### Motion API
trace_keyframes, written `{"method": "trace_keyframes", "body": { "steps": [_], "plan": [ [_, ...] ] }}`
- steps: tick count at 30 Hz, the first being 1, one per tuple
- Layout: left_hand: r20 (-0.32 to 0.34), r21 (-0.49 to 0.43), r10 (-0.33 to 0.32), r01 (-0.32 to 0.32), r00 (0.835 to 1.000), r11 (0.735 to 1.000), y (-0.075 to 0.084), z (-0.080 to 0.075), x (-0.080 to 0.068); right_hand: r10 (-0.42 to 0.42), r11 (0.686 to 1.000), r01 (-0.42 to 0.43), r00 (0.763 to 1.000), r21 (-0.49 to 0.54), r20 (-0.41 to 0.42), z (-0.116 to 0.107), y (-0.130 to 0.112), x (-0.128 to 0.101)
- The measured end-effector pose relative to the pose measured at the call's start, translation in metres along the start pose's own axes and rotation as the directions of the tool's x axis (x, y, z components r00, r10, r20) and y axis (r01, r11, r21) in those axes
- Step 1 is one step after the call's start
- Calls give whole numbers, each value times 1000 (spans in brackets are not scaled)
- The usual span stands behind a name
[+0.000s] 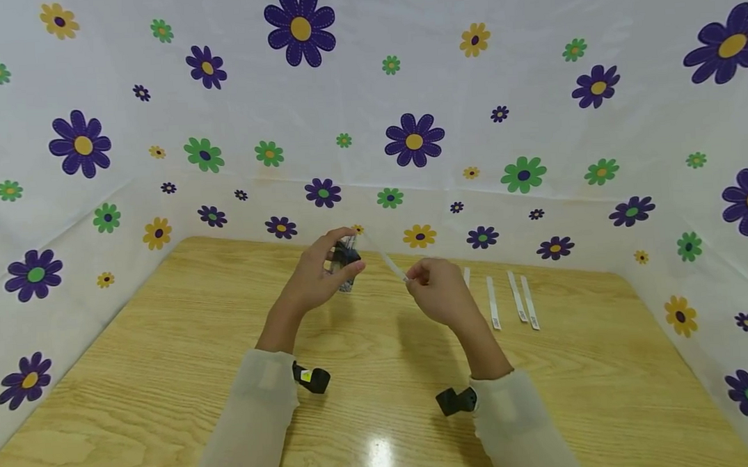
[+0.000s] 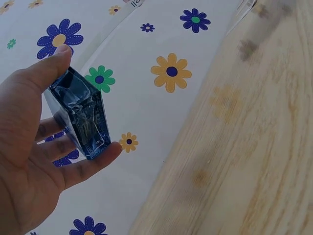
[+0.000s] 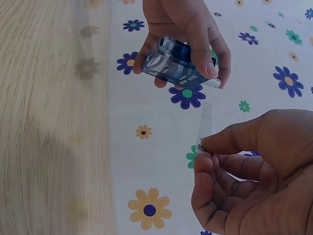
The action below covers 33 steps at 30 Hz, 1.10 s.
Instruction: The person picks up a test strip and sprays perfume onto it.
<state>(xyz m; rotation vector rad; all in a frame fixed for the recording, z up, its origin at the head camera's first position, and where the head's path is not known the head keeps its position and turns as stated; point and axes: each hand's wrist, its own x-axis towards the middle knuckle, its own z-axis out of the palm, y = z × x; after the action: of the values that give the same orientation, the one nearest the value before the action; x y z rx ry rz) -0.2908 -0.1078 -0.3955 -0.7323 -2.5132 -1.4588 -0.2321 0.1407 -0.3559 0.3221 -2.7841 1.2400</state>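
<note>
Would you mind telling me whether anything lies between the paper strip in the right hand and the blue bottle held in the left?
Nothing visible does. The strip pinched by the right hand points through open air toward the blue bottle gripped by the left hand.

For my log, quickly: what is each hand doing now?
Left hand: grips the blue glass bottle.
Right hand: pinches a white paper strip.

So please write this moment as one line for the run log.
left hand: grips blue glass bottle, raised | right hand: pinches white paper strip near bottle | four strips on wooden table
</note>
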Motion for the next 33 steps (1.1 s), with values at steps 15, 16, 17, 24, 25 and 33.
{"method": "trace_keyframes", "body": {
  "steps": [15,16,17,24,25,33],
  "plan": [
    [-18,13,23,-23,1000,1000,-5,3,2,1,1000,-1,999,-3,39,-2,-2,-2],
    [-20,15,18,-18,1000,1000,-5,3,2,2,1000,-2,999,-4,41,-2,-1,-2],
    [-24,19,12,-11,1000,1000,-5,3,2,1,1000,-1,999,-5,44,-2,-1,-1],
    [-55,26,-13,15,998,1000,-6,3,-1,1,1000,0,999,-7,46,-1,-2,0],
    [-57,28,-12,14,998,1000,-6,3,-1,2,1000,-2,999,-8,45,-1,-2,0],
    [-52,50,-8,11,999,999,-6,4,-1,9,1000,-9,999,-2,47,-2,-2,-1]
  ]
}}
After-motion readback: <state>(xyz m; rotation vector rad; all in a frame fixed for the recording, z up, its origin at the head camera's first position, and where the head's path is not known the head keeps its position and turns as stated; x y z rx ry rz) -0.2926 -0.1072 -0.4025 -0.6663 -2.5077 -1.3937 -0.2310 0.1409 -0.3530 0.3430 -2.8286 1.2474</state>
